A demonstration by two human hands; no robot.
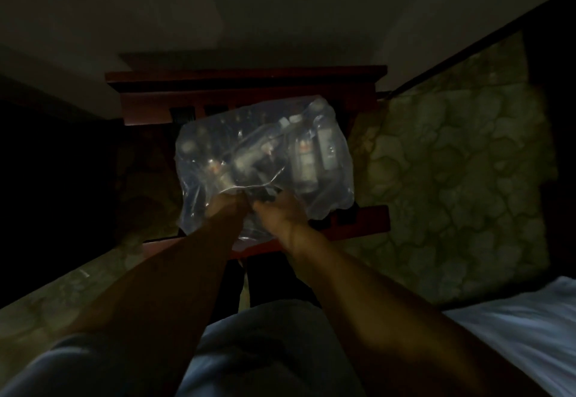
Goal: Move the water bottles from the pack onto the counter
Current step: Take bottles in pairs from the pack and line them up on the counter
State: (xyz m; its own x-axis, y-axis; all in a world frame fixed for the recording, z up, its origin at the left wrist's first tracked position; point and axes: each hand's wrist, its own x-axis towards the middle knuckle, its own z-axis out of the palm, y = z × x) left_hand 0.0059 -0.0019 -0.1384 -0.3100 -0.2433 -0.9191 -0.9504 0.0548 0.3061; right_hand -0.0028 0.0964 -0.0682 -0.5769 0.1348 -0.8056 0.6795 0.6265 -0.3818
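Presently catalogued, one dim head view:

Pack: one clear plastic-wrapped pack [265, 162], resting on a dark red wooden stand [249, 84]; the wrap was slack and crumpled, with an opening torn at its near edge.

Water bottles: all lay inside the wrap; at least four shapes could be made out, among them one upright-looking bottle [305, 159] toward the right side. An exact count could not be told through the blurred plastic. None stood outside the pack.

Hands: two, both bare, with both forearms reaching forward from the bottom of the view.

Left hand [227, 206]: was at the near edge of the pack, fingers curled into the torn plastic and pinching the wrap.

Right hand [280, 209]: was just beside the left, almost touching it, fingers likewise closed on the plastic at the opening.

Position of pack relative to hands: lay directly beyond and under the fingertips, its bulk extending away from the person; bottles sat just past both hands, the nearest ones close to the knuckles.

Surroundings: one patterned green floor [452, 162]; one pale cloth [530, 334] at lower right.
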